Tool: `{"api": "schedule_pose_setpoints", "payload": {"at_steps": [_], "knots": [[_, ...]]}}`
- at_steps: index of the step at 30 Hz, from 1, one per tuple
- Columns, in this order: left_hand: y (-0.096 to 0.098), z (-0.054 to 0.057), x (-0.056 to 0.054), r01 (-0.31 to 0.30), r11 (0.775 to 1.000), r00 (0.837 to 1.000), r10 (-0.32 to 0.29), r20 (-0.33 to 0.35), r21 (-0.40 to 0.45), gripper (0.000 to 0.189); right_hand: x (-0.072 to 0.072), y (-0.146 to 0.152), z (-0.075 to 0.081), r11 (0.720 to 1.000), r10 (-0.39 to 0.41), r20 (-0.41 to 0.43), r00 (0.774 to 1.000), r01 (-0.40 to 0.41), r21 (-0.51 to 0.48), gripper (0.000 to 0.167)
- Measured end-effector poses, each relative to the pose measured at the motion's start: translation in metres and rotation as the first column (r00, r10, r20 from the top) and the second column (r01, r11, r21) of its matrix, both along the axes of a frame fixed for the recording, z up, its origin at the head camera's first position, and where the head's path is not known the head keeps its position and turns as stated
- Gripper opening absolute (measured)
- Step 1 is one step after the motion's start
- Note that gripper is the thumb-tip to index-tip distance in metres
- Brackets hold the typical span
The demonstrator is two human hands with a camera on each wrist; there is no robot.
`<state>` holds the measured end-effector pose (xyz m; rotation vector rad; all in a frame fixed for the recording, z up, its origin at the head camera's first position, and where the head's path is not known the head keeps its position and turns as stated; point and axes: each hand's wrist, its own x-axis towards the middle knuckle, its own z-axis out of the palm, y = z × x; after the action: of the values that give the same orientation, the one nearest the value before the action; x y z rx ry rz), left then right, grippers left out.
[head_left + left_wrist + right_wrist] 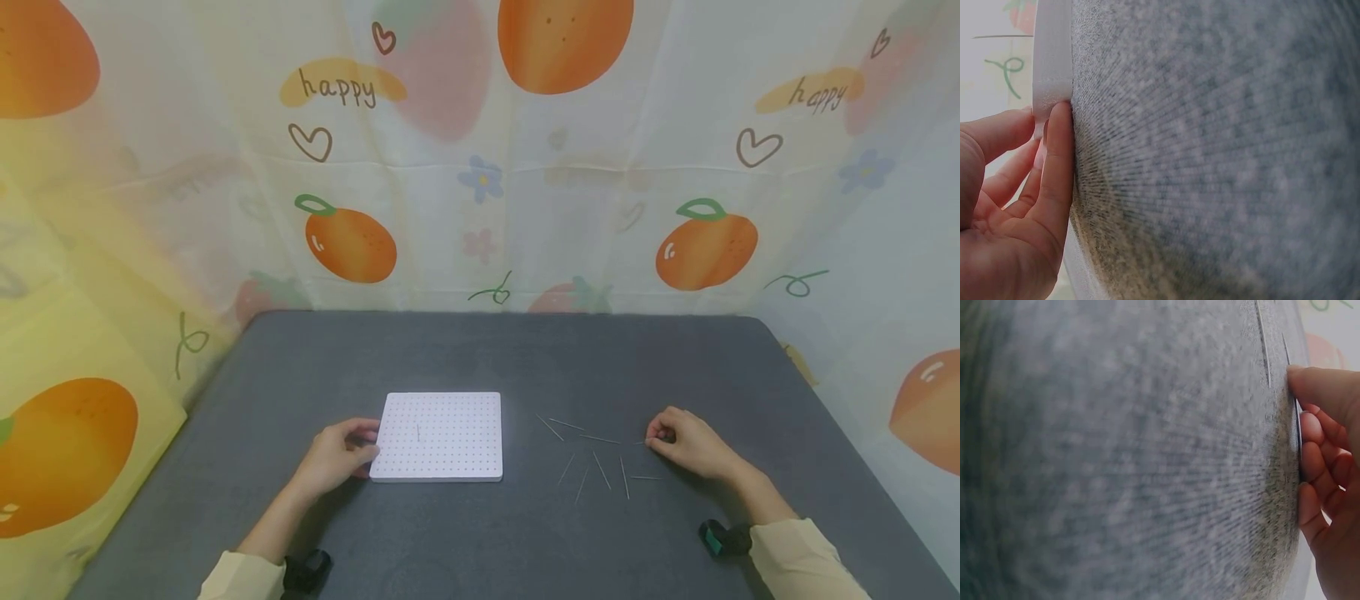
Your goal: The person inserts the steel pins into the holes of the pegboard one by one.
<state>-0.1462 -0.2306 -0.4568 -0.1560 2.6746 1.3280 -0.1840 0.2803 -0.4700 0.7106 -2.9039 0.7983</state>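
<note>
Steadying the board (457, 454) at its left edge is your left hand (337, 450), its thumb and fingers bent in on that edge. From the head view alone the hold looks like a simple touch. Your left wrist view shows the thumb on the board's upper side and a finger low against it, next to the table (510, 542), so the edge is pinched; whether a fingertip reaches underneath is hidden.

Your right hand (686, 442) is over toward the table's right edge, fingers curled, with one pin (637, 442) poking out leftward from the fingertips. Your right wrist view adds what the head view hides: the thumb tip crosses the pin and the fingertips line up along it, so it is clasped between them, low by the table. You cannot tell whether it touches the surface. A second pin lies just beside it there.

Only the head view gives you the layout. The board sits nearer the table's left edge than its right, well apart from the far edge. One thin pin shows on its left half. Eight loose pins (602, 470) lie scattered between the board and your right hand.
</note>
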Motion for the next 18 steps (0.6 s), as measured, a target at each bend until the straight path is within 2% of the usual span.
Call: {"api": "schedule_pose_setpoints", "payload": {"at_steps": [9,18], "knots": [[0.0006,0.0013,0.0007,0.01,1.0,1.0,-0.01,0.001,0.006,0.041,0.0013,0.0009,-0.001,1.0,-0.021,0.003,1.0,0.021,0.018,0.012],[-0.0018,0.0,-0.0005,0.019,1.0,1.0,-0.019,-0.01,0.01,0.041,0.0019,0.0026,0.0013,0.999,-0.032,0.041,0.999,0.032,0.014,0.008]]}}
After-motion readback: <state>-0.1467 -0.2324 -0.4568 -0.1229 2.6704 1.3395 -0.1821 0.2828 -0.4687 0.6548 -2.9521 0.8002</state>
